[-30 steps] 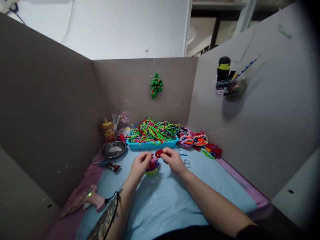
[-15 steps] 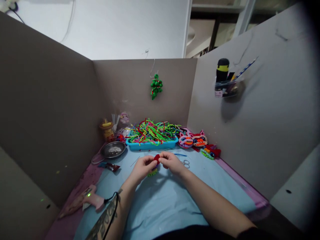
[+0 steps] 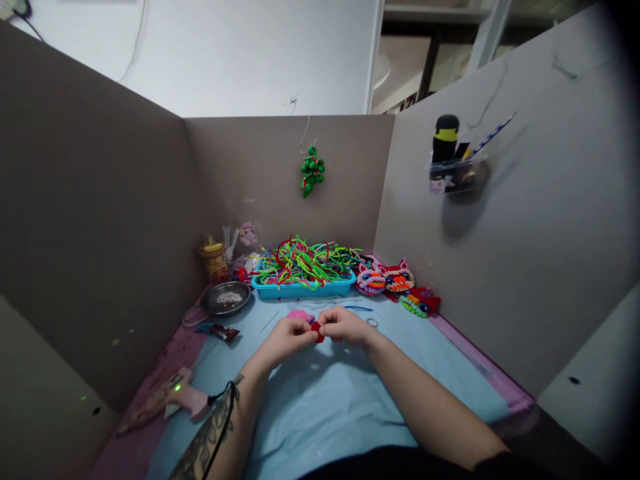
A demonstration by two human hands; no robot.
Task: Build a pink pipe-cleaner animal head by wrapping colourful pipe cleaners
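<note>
My left hand (image 3: 289, 339) pinches a small red fuzzy piece (image 3: 317, 331) between thumb and fingers. From the other side my right hand (image 3: 346, 327) grips the same piece, its fingertips closed on the edge. Behind my left fingers shows a pink fuzzy piece (image 3: 300, 314), mostly covered; whether it joins the red one I cannot tell. A bit of green peeks out under my left hand. Beyond my right hand lie scissors (image 3: 373, 322), only a handle loop showing, and a blue pipe cleaner (image 3: 359, 308).
A blue tray (image 3: 300, 291) heaped with colourful pipe cleaners (image 3: 310, 263) stands at the back. Right of it sit several fuzzy animal-face pieces (image 3: 399, 277). At left are a metal dish (image 3: 226, 299), a wrapper (image 3: 220, 331) and a pink glue gun (image 3: 186, 393). Grey partitions enclose the table.
Both hands have lowered slightly, and the red piece has turned and dropped between them. The pink piece now shows above my left hand; the yellow-green part below is mostly hidden.
</note>
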